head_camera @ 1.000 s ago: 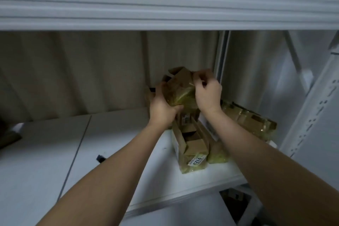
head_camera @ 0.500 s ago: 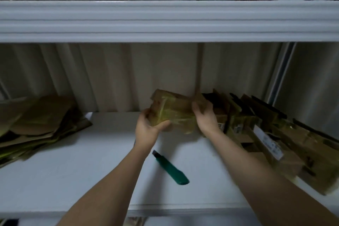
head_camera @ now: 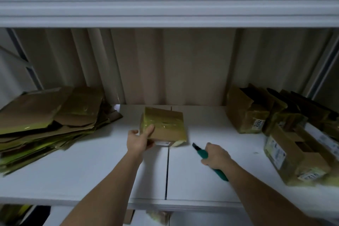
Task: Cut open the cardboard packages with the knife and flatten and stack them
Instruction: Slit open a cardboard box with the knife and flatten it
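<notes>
Cardboard package (head_camera: 164,127), brown, boxy and wrapped in yellowish tape, sits closed on the white shelf (head_camera: 91,176). Left hand (head_camera: 140,140) grips its near left corner, thumb on top. Right hand (head_camera: 216,156), just right of it, is curled around the green-handled utility knife (head_camera: 201,152).

The one camera sits on my head, looking forward and down, close over the flat white shelf board (head_camera: 91,176).
</notes>
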